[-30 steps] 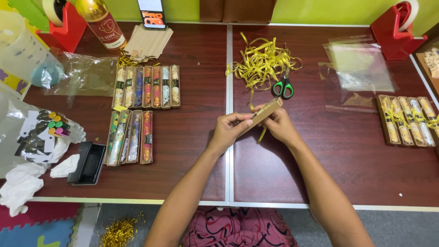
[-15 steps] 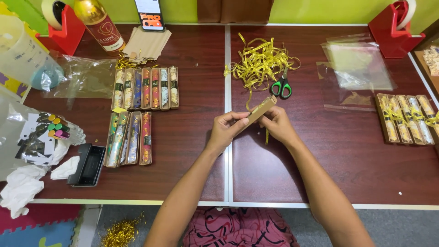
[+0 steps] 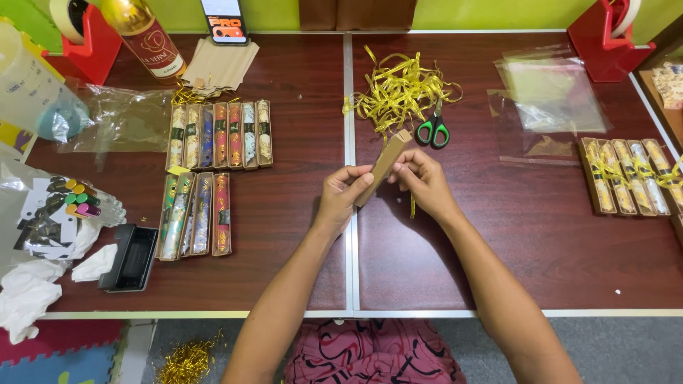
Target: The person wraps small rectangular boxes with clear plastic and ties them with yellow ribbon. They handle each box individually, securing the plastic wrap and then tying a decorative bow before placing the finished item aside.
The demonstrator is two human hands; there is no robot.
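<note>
Held up over the middle seam of the table (image 3: 284,284): a slim brown box (image 3: 384,165), tilted, its top end pointing toward the scissors (image 3: 432,131). Clasped at the lower end by the left hand (image 3: 341,199), fingers wrapped round it; pinched along the far side by the right hand (image 3: 423,183), with a gold strand hanging below. Not yet tied, by the look of it.

Right of the scissors, near the table edge: four boxes (image 3: 629,176) side by side, each already bound with gold ribbon. Left of the scissors: two rows of filled boxes (image 3: 217,135), colourful sticks showing through clear fronts, no ribbon on them. Probably early in the job, then, with four finished and about ten left.

Just behind the scissors: a loose ribbon pile (image 3: 398,89). Right of them: empty clear bags (image 3: 544,96).
</note>
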